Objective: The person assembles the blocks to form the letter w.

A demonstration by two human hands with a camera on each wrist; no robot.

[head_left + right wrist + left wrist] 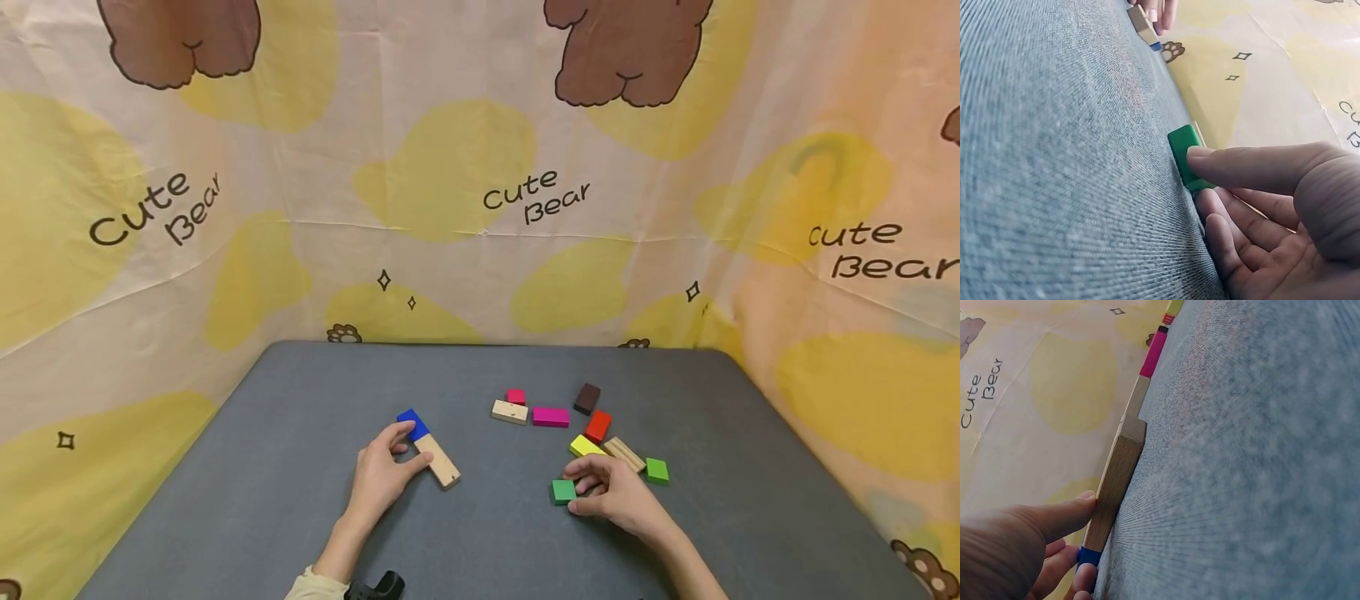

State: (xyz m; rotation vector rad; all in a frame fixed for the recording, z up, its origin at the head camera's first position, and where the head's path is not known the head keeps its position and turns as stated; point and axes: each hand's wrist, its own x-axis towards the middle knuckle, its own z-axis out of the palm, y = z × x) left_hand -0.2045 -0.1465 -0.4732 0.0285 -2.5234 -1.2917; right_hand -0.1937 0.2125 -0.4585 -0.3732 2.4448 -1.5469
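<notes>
On the left of the table, a small blue block (412, 422) and a longer plain wooden block (438, 462) lie end to end in a slanting row. My left hand (382, 471) holds this row from the side. Its thumb presses the wooden block (1113, 487), while curled fingers touch the blue block (1089, 557). Over on the right, my right hand (618, 497) pinches a dark green block (563, 492) low at the tabletop. In the right wrist view, the thumb lies on the face of the green block (1184, 147) and the other fingers curl beneath its end.
Behind my right hand lie a yellow block (587, 447), an orange-red block (597, 426), a wooden block (625, 454) and a light green block (657, 471). Farther back are a dark brown block (587, 398), a magenta block (551, 417), a pale block (510, 412) and a pinkish-red block (516, 397).
</notes>
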